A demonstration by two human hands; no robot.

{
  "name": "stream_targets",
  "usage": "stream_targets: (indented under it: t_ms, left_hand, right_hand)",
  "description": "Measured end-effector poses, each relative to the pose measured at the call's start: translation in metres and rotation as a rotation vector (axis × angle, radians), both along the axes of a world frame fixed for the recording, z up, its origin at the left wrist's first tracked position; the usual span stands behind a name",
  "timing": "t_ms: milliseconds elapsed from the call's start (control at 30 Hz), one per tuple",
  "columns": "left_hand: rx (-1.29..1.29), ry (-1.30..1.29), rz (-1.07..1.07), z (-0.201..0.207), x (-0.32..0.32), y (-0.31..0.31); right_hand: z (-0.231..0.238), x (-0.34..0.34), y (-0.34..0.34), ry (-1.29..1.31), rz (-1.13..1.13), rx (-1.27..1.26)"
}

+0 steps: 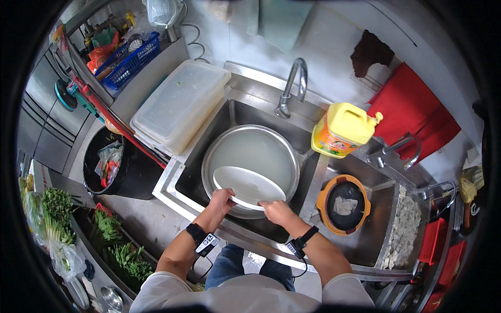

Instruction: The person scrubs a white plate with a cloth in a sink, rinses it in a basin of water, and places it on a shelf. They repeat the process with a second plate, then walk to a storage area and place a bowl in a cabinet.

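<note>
A white oval plate (249, 186) is held tilted over a large round metal basin (207, 156) filled with cloudy water. My left hand (221, 202) grips the plate's near left edge. Closed on its near right edge is my right hand (279, 211). The plate's far part hangs over the water; whether its rim dips in I cannot tell. The basin stands in the left bowl of a steel sink (188, 177), below a curved faucet (293, 86).
A yellow jug (342, 130) stands on the sink's back ledge. In the right bowl sits an orange basin (322, 203) with a dark round thing inside. Left are a lidded plastic box (182, 99) and a black bin (138, 175). Leafy greens (57, 206) lie at the far left.
</note>
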State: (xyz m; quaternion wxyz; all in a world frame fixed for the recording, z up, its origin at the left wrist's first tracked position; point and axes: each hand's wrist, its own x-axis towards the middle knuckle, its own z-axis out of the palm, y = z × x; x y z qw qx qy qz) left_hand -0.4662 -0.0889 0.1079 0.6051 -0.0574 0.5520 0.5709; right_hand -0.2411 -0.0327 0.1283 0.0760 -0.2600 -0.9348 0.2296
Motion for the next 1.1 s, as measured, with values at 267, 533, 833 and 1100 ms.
stream_targets:
  t_ms: [267,533,833,1100]
  left_hand:
    - [-0.046,0.057,-0.121,-0.131,-0.040,0.029]
    - [-0.358,0.020,0.015,-0.234,-0.035,0.044]
    - [-0.181,1.087,-1.503,-0.292,-0.048,0.044]
    - [-0.612,1.339,-1.389,-0.348,-0.052,0.068]
  right_hand:
    - [-0.113,-0.036,0.017,-0.301,-0.125,0.006]
    - [-0.229,-0.038,0.038,-0.117,-0.928,-0.371]
    - [-0.279,-0.044,0.081,0.132,-1.774,-1.434]
    - [-0.270,-0.052,0.087,0.402,-1.819,-1.450]
